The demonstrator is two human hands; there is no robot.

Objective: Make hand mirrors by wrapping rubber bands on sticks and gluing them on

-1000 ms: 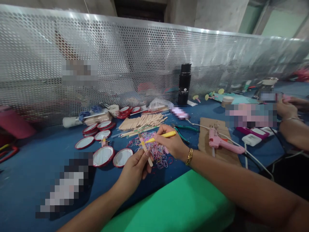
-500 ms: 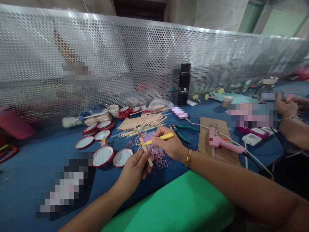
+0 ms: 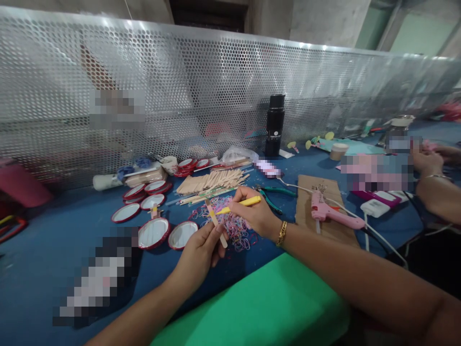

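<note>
My left hand (image 3: 204,242) is closed on a wooden craft stick (image 3: 213,219), gripping its lower half between thumb and fingers. The stick tilts up and left, and its upper part carries dark and yellow colouring. In my right hand (image 3: 254,211) is a yellow marker (image 3: 249,201), held like a pen, with its tip at or very near the stick's coloured part. Beneath both hands lies a pile of small coloured rubber bands (image 3: 239,236). Just behind them, many plain craft sticks (image 3: 216,180) are spread in a heap.
Red-rimmed lids (image 3: 154,232) lie to the left. Teal-handled pliers (image 3: 272,202) and a pink glue gun (image 3: 333,212) on cardboard (image 3: 306,192) are at right. A black bottle (image 3: 275,126) stands near the perforated metal screen (image 3: 223,86). Another person's hands (image 3: 428,161) work at far right.
The marker and my right hand have shifted very slightly along the stick. My left hand holds the stick in almost the same place.
</note>
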